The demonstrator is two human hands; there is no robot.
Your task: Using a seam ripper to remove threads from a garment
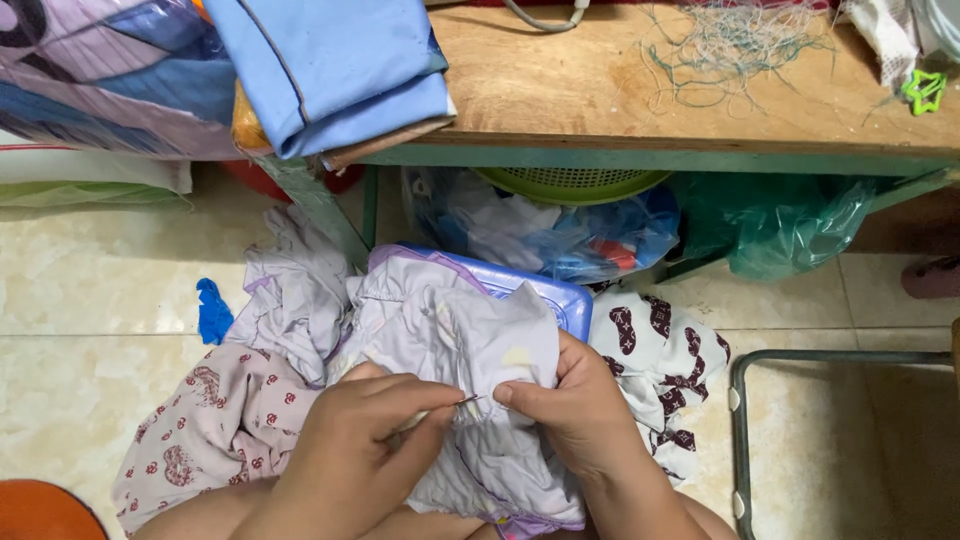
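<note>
Pinching a thin metal tool, probably a needle or seam ripper, the left hand (pixel 345 450) is closed on it at about 6 o'clock in the view, tip pointed right into a pale lilac garment (pixel 470 340). That garment is bunched up dead centre, and a fold of it is gripped by the right hand (pixel 570 410), thumb on top, right at the tool's tip, so both hands are clenched on something.

Under the lilac cloth a blue plastic tub (pixel 560 295) is seen poking out at 1 o'clock of the hands. A pinkish patterned cloth (pixel 215 420) is spread at 9 o'clock, and a white cloth with dark brown prints (pixel 660 350) at 3 o'clock. Up at 12 o'clock a wooden surface (pixel 620 85) is loaded with folded blue fabric (pixel 330 70) and loose thread scraps (pixel 730 45).
</note>
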